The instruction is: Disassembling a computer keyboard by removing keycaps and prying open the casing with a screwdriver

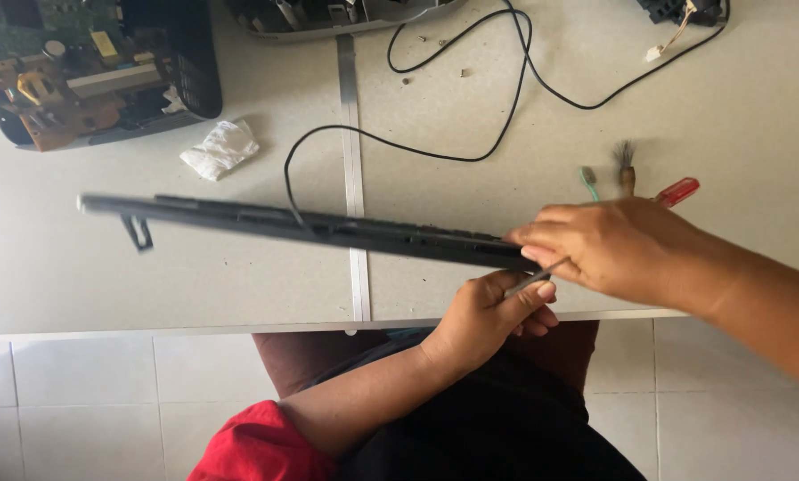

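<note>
Keyboard (pixel 310 227): black plastic, matt, seen edge-on; small flip-out foot of the same plastic. Its cable (pixel 471 116): black rubbery sheath, smooth, slight sheen.

Table (pixel 756 116): pale grey laminate, matt, finely speckled, with 1 brushed metal joint strip (pixel 353 178) down the middle.

Thin tool (pixel 542 272) between the hands: bare metal, dull shine.

Screwdriver (pixel 677 191): handle of clear red plastic, glossy.

Brush (pixel 626 165): dark bristles, wooden-looking handle.

Crumpled tissue (pixel 221 149): white paper, soft and creased.

Opened device (pixel 70 76): black plastic shell, tan circuit board, metal parts.

Floor (pixel 105 401): white tiles, smooth, faint gloss.
</note>
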